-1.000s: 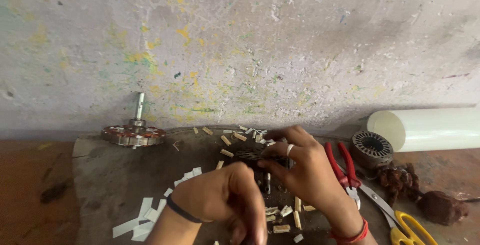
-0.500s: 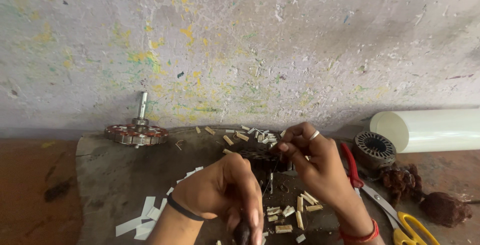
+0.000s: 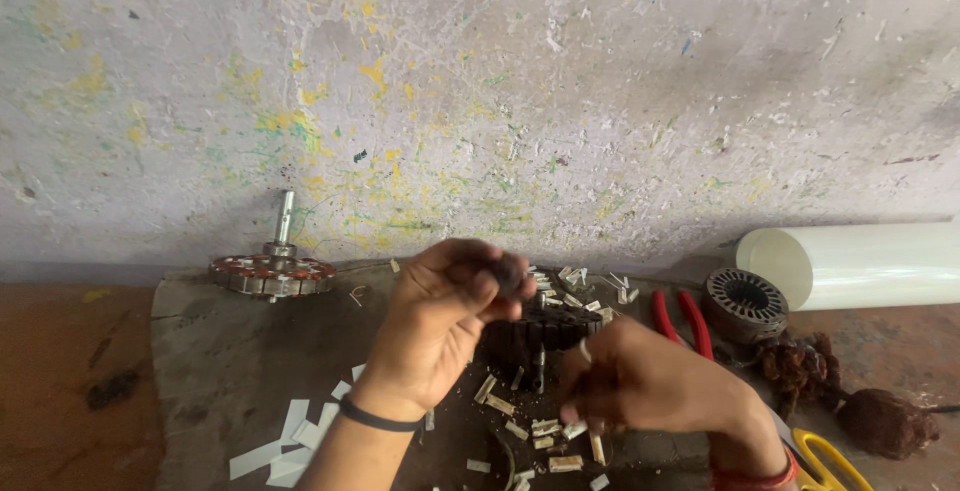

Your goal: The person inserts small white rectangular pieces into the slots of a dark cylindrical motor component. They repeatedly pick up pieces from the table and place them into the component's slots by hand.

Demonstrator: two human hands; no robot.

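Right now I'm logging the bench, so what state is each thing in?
left hand: raised, fingers closed on a small dark piece.
right hand: low, fingers curled; grip unclear.
dark stator core: lying on the mat, between the hands.
wound rotor: flat, shaft upright.
red pliers: lying untouched.
white roll: on its side.
paper strips: scattered loose.

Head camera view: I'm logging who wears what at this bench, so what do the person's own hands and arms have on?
The left hand is bare, with a thin black band at the wrist. The right hand wears a ring and red bangles. No sleeves show.
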